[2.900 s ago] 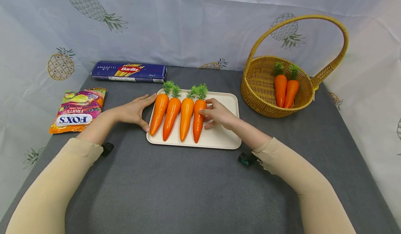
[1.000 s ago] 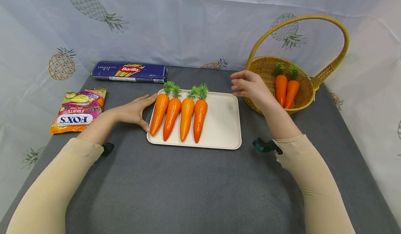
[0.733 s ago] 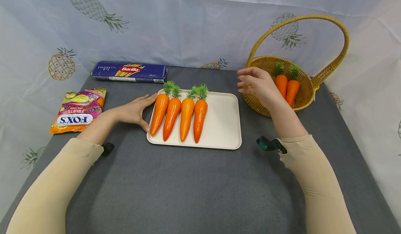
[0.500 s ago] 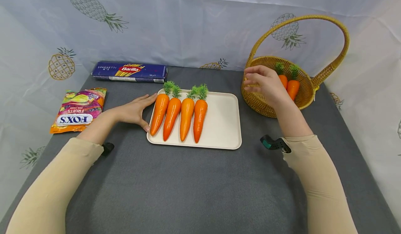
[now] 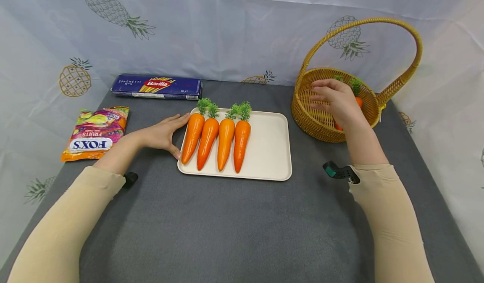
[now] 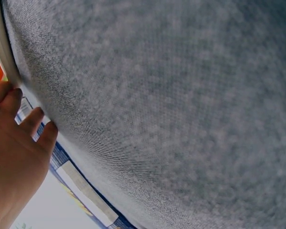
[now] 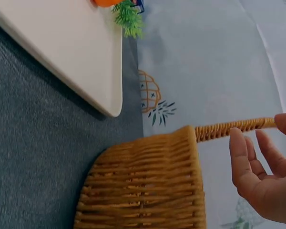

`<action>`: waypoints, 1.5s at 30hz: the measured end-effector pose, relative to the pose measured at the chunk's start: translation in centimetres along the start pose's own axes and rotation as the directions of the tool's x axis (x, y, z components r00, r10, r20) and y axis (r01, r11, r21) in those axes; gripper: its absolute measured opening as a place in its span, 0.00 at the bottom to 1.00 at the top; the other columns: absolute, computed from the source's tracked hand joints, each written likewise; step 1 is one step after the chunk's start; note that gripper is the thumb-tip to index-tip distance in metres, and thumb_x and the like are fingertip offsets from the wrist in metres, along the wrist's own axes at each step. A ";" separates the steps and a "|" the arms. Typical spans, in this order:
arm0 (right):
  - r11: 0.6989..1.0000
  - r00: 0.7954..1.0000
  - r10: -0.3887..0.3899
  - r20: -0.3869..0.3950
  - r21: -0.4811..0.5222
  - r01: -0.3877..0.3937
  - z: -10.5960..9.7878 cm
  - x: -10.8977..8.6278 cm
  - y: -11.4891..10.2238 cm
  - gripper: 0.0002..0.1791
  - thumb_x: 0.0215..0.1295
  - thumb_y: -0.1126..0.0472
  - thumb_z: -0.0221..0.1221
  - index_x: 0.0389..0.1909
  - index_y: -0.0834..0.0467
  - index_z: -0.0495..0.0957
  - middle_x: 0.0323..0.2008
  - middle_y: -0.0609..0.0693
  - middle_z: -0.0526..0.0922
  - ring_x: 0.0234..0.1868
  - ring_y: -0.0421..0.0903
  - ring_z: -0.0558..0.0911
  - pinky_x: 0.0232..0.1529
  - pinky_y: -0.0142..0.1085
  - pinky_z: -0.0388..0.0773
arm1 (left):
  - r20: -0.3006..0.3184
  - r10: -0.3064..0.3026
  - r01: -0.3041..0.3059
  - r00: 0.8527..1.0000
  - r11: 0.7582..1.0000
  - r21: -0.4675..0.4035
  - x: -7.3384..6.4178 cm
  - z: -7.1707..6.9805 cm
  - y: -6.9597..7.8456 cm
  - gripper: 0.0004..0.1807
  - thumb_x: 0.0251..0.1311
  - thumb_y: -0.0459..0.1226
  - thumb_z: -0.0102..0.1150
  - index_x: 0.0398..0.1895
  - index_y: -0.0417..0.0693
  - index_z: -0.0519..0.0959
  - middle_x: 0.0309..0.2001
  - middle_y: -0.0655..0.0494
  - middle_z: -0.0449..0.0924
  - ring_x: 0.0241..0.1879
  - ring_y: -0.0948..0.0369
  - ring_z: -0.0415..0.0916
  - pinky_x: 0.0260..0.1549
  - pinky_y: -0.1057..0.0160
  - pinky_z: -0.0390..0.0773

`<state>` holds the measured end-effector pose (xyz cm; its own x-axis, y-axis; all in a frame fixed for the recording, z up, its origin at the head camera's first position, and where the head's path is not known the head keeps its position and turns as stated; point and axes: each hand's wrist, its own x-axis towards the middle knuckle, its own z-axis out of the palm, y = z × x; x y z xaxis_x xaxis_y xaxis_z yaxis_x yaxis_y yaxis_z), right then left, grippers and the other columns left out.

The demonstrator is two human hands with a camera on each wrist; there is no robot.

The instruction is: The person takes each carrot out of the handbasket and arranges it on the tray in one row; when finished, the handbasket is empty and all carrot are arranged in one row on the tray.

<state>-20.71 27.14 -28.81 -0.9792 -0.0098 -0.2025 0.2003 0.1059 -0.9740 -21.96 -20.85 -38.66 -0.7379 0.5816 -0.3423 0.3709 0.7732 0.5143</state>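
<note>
Several orange toy carrots (image 5: 225, 144) with green tops lie side by side on the left part of a cream tray (image 5: 270, 148). My left hand (image 5: 162, 136) rests at the tray's left edge, thumb and fingers spread along the rim. Over the wicker basket (image 5: 317, 127) hovers my right hand (image 5: 338, 102), fingers loosely bent and holding nothing; in the right wrist view that hand (image 7: 267, 176) is beside the basket's handle (image 7: 233, 128). Inside the basket, a carrot (image 5: 359, 102) shows partly, with more orange and green beside it mostly hidden behind my right hand.
A blue Barilla spaghetti box (image 5: 156, 86) lies at the back left. In front of it to the left is a Fox's candy bag (image 5: 96, 133). The basket's tall arched handle (image 5: 378, 21) rises above the back right of the grey tablecloth (image 5: 227, 228).
My right hand has left the rightmost carrot on the tray and moved rightward to above the basket, carrying nothing. My left hand and the tray carrots have stayed put.
</note>
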 end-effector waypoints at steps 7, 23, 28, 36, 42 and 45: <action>1.000 0.999 0.028 -0.033 -0.002 -0.028 -1.5 0.5 0.8 0.19 0.70 0.52 0.58 0.57 0.55 0.72 0.51 0.42 0.73 0.51 0.42 0.80 0.42 0.28 0.84 | 0.006 -0.004 0.004 1.000 1.000 0.000 0.0 0.0 -0.1 0.75 0.34 0.55 0.81 0.80 0.44 0.40 0.81 0.43 0.35 0.79 0.36 0.31 0.73 0.30 0.40; 0.996 0.982 0.050 -0.180 -0.068 -0.063 -4.5 2.2 2.9 0.13 0.72 0.54 0.55 0.53 0.51 0.71 0.49 0.42 0.70 0.40 0.36 0.78 0.40 0.26 0.83 | 0.004 -0.015 0.015 1.000 1.000 -0.005 0.0 0.0 0.0 0.75 0.34 0.55 0.81 0.80 0.47 0.39 0.82 0.45 0.35 0.79 0.37 0.30 0.73 0.29 0.40; 0.993 0.975 0.061 -0.213 -0.087 -0.081 -5.2 2.5 3.5 0.11 0.73 0.53 0.54 0.53 0.48 0.70 0.46 0.41 0.70 0.41 0.38 0.78 0.40 0.26 0.82 | 0.006 -0.012 0.012 1.000 1.000 -0.002 0.0 0.0 -0.1 0.75 0.34 0.56 0.80 0.80 0.47 0.39 0.82 0.45 0.35 0.79 0.37 0.30 0.73 0.29 0.40; 0.984 0.963 0.060 -0.262 -0.145 -0.100 -5.7 2.9 3.8 0.12 0.73 0.54 0.54 0.54 0.48 0.69 0.45 0.40 0.70 0.42 0.39 0.77 0.41 0.26 0.81 | 0.007 -0.019 0.019 1.000 1.000 -0.001 0.0 -0.1 -0.1 0.75 0.34 0.57 0.80 0.80 0.47 0.39 0.82 0.45 0.35 0.79 0.37 0.30 0.73 0.29 0.40; 0.966 0.937 0.079 -0.340 -0.207 -0.157 -5.9 3.4 4.0 0.21 0.72 0.52 0.54 0.62 0.51 0.68 0.43 0.36 0.68 0.44 0.37 0.74 0.45 0.28 0.77 | 0.006 -0.017 0.017 1.000 1.000 -0.004 0.0 0.0 -0.1 0.75 0.34 0.56 0.80 0.80 0.47 0.39 0.82 0.45 0.35 0.79 0.37 0.30 0.73 0.29 0.40; 0.968 0.927 0.081 -0.366 -0.195 -0.161 -6.1 3.6 4.1 0.22 0.72 0.53 0.55 0.63 0.52 0.68 0.43 0.35 0.68 0.44 0.36 0.74 0.43 0.27 0.76 | 0.006 -0.016 0.016 1.000 1.000 -0.001 0.0 0.0 -0.1 0.75 0.34 0.56 0.80 0.80 0.47 0.39 0.82 0.45 0.36 0.79 0.37 0.31 0.73 0.29 0.40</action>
<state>-23.59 33.57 -32.92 -0.9029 0.3637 -0.2290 0.3456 0.2975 -0.8900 -22.01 -20.90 -38.70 -0.7403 0.5710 -0.3549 0.3586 0.7819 0.5100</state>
